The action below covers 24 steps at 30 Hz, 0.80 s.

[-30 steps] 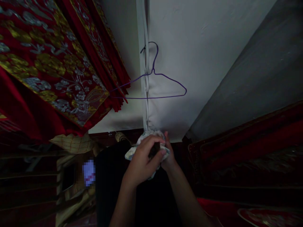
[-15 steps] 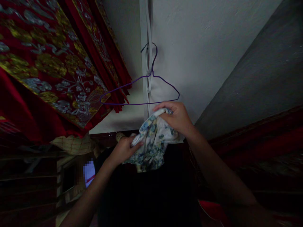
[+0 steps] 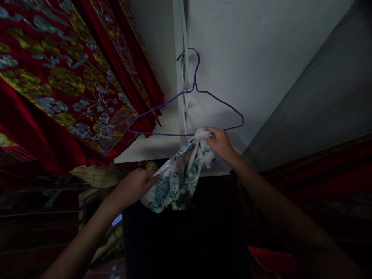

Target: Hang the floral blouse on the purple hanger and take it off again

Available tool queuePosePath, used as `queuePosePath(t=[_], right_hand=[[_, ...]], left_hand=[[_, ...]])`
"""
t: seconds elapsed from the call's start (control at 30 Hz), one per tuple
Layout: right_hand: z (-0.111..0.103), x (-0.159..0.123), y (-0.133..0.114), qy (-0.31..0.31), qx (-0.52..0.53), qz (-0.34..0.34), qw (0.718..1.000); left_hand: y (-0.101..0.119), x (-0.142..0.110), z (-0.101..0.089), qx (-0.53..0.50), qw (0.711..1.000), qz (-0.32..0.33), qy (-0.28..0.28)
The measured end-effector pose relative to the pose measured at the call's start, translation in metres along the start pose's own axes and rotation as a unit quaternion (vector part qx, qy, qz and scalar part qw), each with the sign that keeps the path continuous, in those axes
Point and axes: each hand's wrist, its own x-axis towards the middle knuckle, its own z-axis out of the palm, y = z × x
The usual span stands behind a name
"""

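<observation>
A white garment point(image 3: 183, 166) with a blue floral print is stretched between my two hands, its folds hanging down in front of my dark clothing. My left hand point(image 3: 140, 185) is closed on its lower left edge. At the upper right, my right hand point(image 3: 219, 142) pinches the bunched top edge. Just above the cloth hangs a purple clothes hanger point(image 3: 162, 104), hooked on a white strap point(image 3: 186, 35). The hanger carries nothing, and its bottom bar passes behind the garment and my right hand. Which part of the garment each hand holds I cannot tell.
Red cloth point(image 3: 72, 85) with gold and silver embroidery hangs at the left, close to the hanger's left end. Behind is a pale wall point(image 3: 247, 42). A checked cloth point(image 3: 95, 174) and a lit screen point(image 3: 117, 220) lie at lower left. Dark red fabric point(image 3: 325, 170) is at right.
My left hand has moved left and down, pulling the garment's edge out straighter. The hanger appears turned, its right end reaching farther right. The screen is now mostly behind my left arm.
</observation>
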Motion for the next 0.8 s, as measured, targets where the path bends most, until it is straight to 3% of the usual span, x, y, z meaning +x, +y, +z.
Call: queuePosePath(t=[0.13,0.23,0.33,0.4,0.6,0.67,0.8], right_hand=[[-0.032,-0.017,-0.013,0.014,-0.029,0.007,0.999],[-0.047,-0.021,-0.023,0.028,-0.031,0.012,0.999],[-0.053,-0.023,-0.03,0.034,-0.032,0.018,0.999],[-0.051,-0.027,-0.034,0.036,-0.029,0.021,0.999],[-0.035,-0.039,-0.047,-0.018,0.023,-0.017,0.999],[-0.036,-0.043,-0.05,-0.016,0.016,-0.031,0.999],[-0.052,-0.051,-0.052,0.011,-0.012,-0.031,0.999]], left_hand=[[-0.003,0.01,-0.024,0.037,0.998,0.0,0.049],[0.007,0.024,-0.049,0.067,0.983,0.048,0.164],[0.023,0.037,-0.067,0.072,0.946,0.094,0.303],[0.036,0.044,-0.075,0.054,0.926,0.129,0.351],[0.063,0.075,-0.086,0.041,0.924,0.169,0.342],[0.059,0.091,-0.086,0.033,0.925,0.172,0.336],[0.039,0.115,-0.08,-0.006,0.949,0.187,0.253]])
